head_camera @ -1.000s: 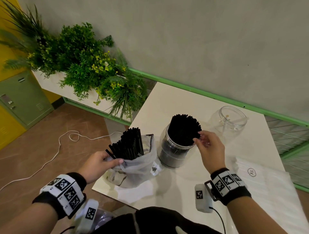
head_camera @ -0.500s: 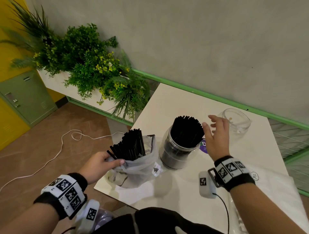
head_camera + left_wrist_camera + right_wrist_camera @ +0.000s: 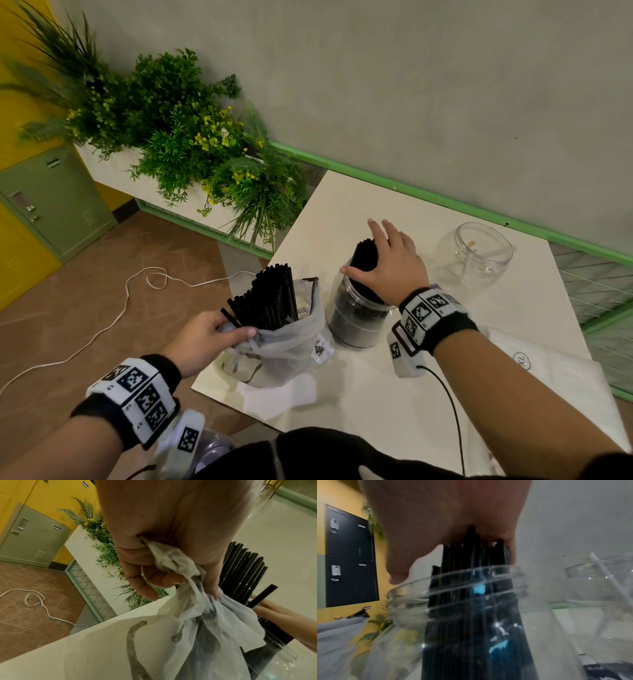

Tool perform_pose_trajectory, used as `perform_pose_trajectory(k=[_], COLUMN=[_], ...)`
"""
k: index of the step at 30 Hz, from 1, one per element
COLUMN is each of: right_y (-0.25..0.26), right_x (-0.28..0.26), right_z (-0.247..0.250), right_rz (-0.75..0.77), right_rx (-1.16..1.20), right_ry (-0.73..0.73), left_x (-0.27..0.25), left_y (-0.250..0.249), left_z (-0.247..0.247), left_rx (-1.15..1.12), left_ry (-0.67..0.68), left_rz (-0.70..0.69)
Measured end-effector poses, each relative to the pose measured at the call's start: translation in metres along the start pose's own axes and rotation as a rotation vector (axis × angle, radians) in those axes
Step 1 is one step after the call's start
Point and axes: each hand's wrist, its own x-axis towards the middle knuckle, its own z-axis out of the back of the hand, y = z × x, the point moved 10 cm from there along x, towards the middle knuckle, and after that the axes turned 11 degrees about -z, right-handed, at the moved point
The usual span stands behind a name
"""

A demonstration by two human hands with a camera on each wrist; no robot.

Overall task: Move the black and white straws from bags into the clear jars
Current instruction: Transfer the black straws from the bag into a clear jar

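Head view: mid-transfer of black straws. Right grip flat, fingers straight, palm pressing down on black straws standing in near jar, mid-bench toward left edge. Left grip pinching neck of mesh bag at near-left corner, second bunch of straws upright in it. Empty-looking far jar near back edge. Likely next: lift right grip, pull another bunch from bag; near jar looks nearly full.

Left wrist view: fingers curled round gathered bag fabric; thin, slack, translucent. Straws glossy, rigid.

Right wrist view: blurred. Palm on straw tips, packed tight above threaded jar rim. One white straw leaning in far jar.
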Motion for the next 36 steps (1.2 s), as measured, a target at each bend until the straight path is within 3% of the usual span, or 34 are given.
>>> perform_pose_trajectory(k=[3, 7, 12, 15, 19, 21, 23, 25, 28, 30, 33, 36], right_y=[0.006, 0.007, -0.002, 0.013, 0.029, 0.029, 0.021, 0.015, 0.006, -0.002, -0.003, 0.011], right_x=[0.005, 0.009, 0.017, 0.013, 0.018, 0.020, 0.019, 0.020, 0.031, 0.034, 0.030, 0.022], right_z=[0.003, 0.027, 0.022, 0.031, 0.009, 0.015, 0.033, 0.040, 0.020, 0.010, 0.014, 0.008], right_rz=[0.004, 0.063, 0.063, 0.189, 0.275, 0.264, 0.230, 0.175, 0.063, -0.007, 0.001, 0.125], right_rx=[-0.083, 0.038, -0.101, -0.060, -0.207, -0.061, 0.142, 0.133, -0.022, 0.035, 0.083, 0.090], right_ry=[-0.047, -0.182, -0.163, -0.224, -0.029, -0.049, -0.178, -0.235, -0.042, 0.086, 0.046, 0.105], left_x=[0.000, -0.001, -0.003, -0.004, -0.003, -0.004, -0.006, -0.007, -0.009, -0.009, -0.008, -0.009], left_y=[-0.002, -0.003, -0.006, -0.009, -0.013, -0.015, -0.016, -0.016, -0.018, -0.019, -0.020, -0.025], left_z=[-0.002, 0.001, 0.002, 0.003, 0.003, 0.004, 0.003, 0.003, 0.003, 0.003, 0.005, 0.005], left_rx=[-0.018, 0.006, -0.012, 0.000, -0.025, -0.025, -0.032, -0.039, -0.070, -0.067, -0.028, -0.022], left_ry=[0.007, -0.004, -0.012, -0.029, -0.037, -0.041, -0.041, -0.038, -0.035, -0.027, -0.050, -0.055], left_rz=[-0.005, -0.014, -0.008, -0.014, -0.019, -0.020, -0.020, -0.011, -0.022, -0.017, -0.012, -0.022])
